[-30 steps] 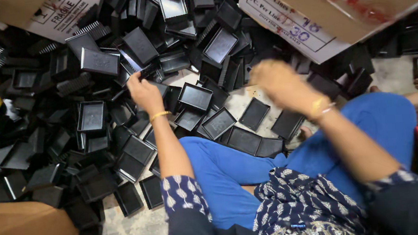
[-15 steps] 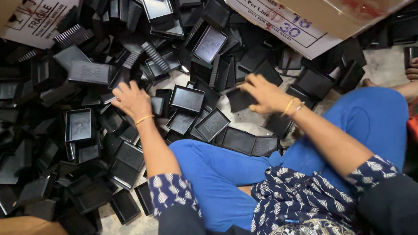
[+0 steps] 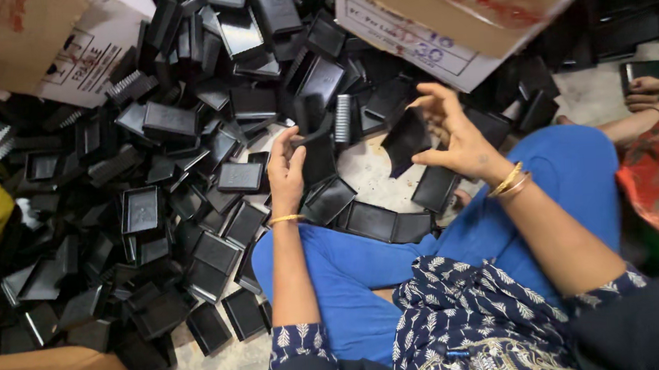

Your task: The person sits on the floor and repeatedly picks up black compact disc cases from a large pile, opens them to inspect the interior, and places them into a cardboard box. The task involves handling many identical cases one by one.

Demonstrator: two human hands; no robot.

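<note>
While I sit cross-legged on the floor (image 3: 375, 176), my left hand (image 3: 286, 174) pinches a black tray (image 3: 317, 158) upright by its edge — my right hand (image 3: 455, 139) grips another black piece (image 3: 405, 138), tilted, just above the heap of black trays (image 3: 161, 180).

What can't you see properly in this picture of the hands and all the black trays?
- Head view: the left hand covers part of the black piece it grips, so its full shape is hidden.
- The right hand covers one end of its black piece.
- The cardboard box is cut off by the top edge.
- Another person's hand at the right is cut off by the edge.
</note>
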